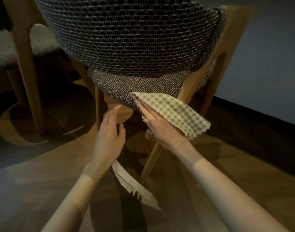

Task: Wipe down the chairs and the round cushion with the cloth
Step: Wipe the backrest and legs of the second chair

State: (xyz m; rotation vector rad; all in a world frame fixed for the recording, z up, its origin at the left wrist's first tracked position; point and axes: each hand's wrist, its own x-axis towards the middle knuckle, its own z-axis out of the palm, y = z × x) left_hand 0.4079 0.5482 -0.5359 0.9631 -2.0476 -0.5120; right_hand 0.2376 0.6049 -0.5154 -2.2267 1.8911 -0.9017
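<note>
A wooden chair [136, 39] with dark woven upholstery fills the upper middle, seen from behind. Its woven seat edge [126, 87] curves below the backrest. My right hand [158, 124] lies flat on a green-and-cream checked cloth [173, 111], pressing it against the seat's rear edge by the right back leg. My left hand [110, 131] hovers to the left with fingers apart, its fingertips close to the seat's underside, holding nothing. A second chair [24, 52] with a pale grey seat stands at the upper left. No round cushion can be made out.
The floor is wood parquet [43, 181]. A round dark base or rug [48, 118] lies under the left chair. A pale wall [269, 64] with a dark skirting runs along the right. A pale paper-like strip [135, 185] lies on the floor between my arms.
</note>
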